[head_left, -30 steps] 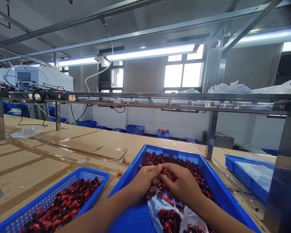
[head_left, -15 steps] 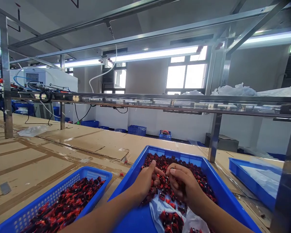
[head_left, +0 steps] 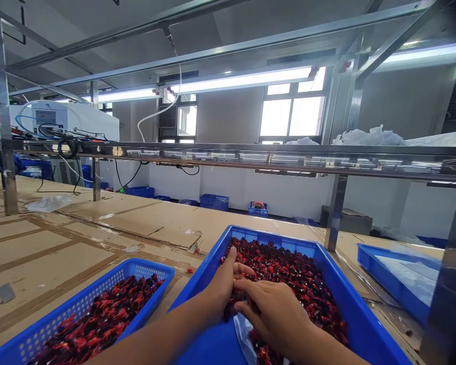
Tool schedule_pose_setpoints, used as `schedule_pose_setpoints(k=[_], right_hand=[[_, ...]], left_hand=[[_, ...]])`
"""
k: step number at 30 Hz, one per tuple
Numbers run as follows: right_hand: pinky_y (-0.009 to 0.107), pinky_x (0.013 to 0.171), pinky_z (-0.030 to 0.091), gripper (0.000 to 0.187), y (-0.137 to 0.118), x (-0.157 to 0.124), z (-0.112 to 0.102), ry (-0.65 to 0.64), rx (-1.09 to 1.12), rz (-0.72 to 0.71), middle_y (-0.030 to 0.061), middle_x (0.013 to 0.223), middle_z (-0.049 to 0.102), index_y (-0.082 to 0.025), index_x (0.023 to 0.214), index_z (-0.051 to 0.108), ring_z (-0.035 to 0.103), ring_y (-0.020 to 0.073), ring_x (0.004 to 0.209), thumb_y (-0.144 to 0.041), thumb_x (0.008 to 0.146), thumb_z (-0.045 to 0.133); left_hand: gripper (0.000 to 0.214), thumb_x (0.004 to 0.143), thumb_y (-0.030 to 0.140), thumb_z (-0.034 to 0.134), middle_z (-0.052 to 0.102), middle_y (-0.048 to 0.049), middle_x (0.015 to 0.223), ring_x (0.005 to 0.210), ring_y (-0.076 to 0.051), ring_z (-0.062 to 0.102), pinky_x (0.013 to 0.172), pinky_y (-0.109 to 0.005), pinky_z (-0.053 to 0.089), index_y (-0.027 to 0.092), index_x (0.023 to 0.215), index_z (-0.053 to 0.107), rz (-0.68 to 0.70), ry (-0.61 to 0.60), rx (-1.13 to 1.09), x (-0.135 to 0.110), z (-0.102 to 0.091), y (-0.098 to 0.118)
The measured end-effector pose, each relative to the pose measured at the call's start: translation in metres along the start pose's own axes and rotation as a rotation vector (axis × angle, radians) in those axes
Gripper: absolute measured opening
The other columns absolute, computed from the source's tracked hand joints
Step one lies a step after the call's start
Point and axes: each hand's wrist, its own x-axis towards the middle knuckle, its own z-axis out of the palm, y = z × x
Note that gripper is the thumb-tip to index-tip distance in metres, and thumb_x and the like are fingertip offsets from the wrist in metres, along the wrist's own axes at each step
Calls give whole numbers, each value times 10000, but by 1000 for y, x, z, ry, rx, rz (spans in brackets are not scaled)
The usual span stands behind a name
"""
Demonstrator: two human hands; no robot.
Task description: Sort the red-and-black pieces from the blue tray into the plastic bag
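My left hand (head_left: 225,284) is over the left side of a large blue tray (head_left: 359,309), thumb raised and fingers curled inward. My right hand (head_left: 275,309) reaches across to it, back of the hand up, its fingertips meeting the left fingers. Whatever lies between the fingers is hidden. Below and behind the hands, the tray holds many small glossy red-and-black pieces (head_left: 289,268), too small to name. Part of a pale plastic sheet (head_left: 244,337) shows under my right hand, with more pieces beside it.
On the left stands a blue perforated basket (head_left: 70,299) of similar pieces. Another blue tray (head_left: 387,276) with white sheeting sits at right. A metal shelf rail (head_left: 228,154) crosses ahead, and posts (head_left: 335,213) rise from the cardboard-covered table (head_left: 137,223).
My right hand has moved left and down from beside the left hand to touch its fingers, now covering much of the plastic sheet. The left hand has shifted slightly left.
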Motion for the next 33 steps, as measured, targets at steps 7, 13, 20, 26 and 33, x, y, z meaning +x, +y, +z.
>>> schedule_pose_setpoints(k=[7,13,20,26,33], right_hand=[[245,654,467,163,-1,5,9,60,711,151,-1,731,678,-195,866,610,633,146,684,-339,914,551],[172,298,146,373,10,11,20,-5,1306,475,-101,437,388,-196,723,499,219,43,303,-549,822,570],[166,289,112,226,16,8,14,-302,1748,613,-78,474,367,-183,677,531,249,47,315,-394,756,554],[175,278,144,277,19,6,17,-301,1721,525,-64,440,365,-177,583,504,249,54,303,-391,758,524],[157,264,177,273,14,4,15,-313,1621,466,-54,421,402,-183,597,521,282,59,288,-398,764,543]], left_hand=[[559,878,701,302,432,31,491,333,-84,302,337,-192,172,205,727,510,-122,-135,-28,-4,2,3],[506,811,706,439,392,46,471,369,-84,296,371,-177,174,211,783,541,-34,-78,109,0,1,-2],[538,832,683,421,435,26,530,484,-111,367,494,-231,281,187,645,511,363,-104,455,-2,-3,-3],[499,938,512,347,538,-3,610,601,-148,452,565,-249,281,182,626,553,643,72,785,-4,-6,-1],[435,897,457,400,509,-13,562,537,-152,409,558,-254,254,200,577,544,535,133,1065,3,-12,-6]])
